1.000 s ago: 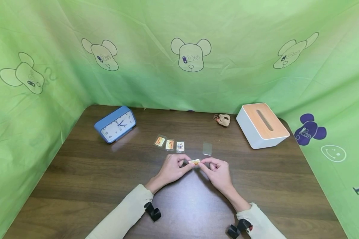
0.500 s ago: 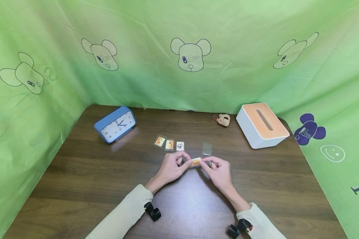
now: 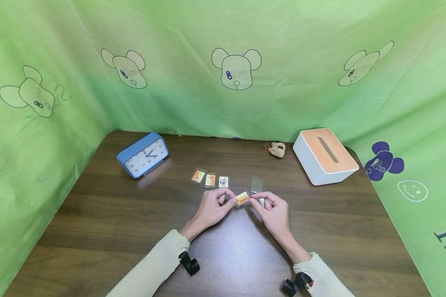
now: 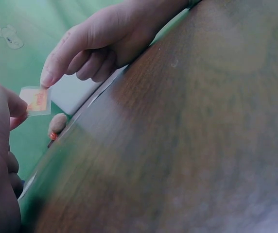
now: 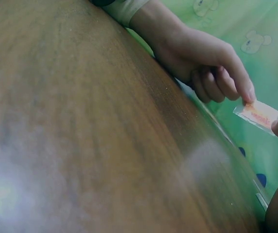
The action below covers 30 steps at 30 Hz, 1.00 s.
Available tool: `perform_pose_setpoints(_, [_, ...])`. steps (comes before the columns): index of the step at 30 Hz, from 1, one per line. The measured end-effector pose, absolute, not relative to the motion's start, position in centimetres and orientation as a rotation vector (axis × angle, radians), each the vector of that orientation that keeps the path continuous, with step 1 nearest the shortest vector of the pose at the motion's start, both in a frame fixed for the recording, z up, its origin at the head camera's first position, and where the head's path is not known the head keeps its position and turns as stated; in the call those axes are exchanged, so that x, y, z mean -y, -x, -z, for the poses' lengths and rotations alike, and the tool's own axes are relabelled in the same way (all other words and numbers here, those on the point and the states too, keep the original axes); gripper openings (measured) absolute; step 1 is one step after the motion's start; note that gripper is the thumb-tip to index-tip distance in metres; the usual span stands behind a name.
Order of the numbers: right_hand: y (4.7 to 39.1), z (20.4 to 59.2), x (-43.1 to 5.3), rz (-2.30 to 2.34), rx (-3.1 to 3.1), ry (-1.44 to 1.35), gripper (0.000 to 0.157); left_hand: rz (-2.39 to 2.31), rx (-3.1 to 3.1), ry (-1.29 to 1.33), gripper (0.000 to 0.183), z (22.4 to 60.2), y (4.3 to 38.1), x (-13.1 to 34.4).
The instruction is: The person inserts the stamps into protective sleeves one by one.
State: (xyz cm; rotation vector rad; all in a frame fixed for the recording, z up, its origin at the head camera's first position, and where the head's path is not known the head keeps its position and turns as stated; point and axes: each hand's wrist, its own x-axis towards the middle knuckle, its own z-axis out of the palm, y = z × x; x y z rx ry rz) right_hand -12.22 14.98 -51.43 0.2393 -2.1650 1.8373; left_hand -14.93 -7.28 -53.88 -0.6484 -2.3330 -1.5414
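Observation:
Between my two hands is a small orange-and-yellow stamp in a clear sleeve (image 3: pixel 242 199), held up above the table. My left hand (image 3: pixel 212 210) pinches its left end between thumb and forefinger. At the other end, the thumb and forefinger of my right hand (image 3: pixel 273 214) grip it too. Both wrist views show the sleeved stamp (image 4: pixel 36 101) stretched between the fingertips. Beyond the left hand lie three more sleeved stamps in a row: one at the left (image 3: pixel 198 176), one in the middle (image 3: pixel 210 179) and one at the right (image 3: pixel 224 181). An empty-looking clear sleeve (image 3: pixel 257 184) lies past the right hand.
A pale piece (image 3: pixel 262 202) shows partly behind the right fingers. A blue clock (image 3: pixel 143 154) stands at the back left. At the back right are a small beige pouch-like item (image 3: pixel 277 149) and a white tissue box with a wooden lid (image 3: pixel 325 156). Green cloth encloses the wooden table (image 3: pixel 115 214).
The sleeved stamp has been tilted so that its printed face shows more fully. My right hand has shifted slightly right, and the pale piece behind its fingers has come into view.

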Motion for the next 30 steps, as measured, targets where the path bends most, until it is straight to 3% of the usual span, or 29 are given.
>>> perform_pose_setpoints(9, [12.2,51.4,-15.0,-1.856,2.185,-0.221,0.008,1.611,2.293,0.631,0.007,52.5,14.2,7.1])
perform_pose_setpoints(30, [12.2,51.1,-14.9,-1.869,2.166,-0.229,0.006,1.167,2.596,0.587,0.007,51.4,13.9,7.2])
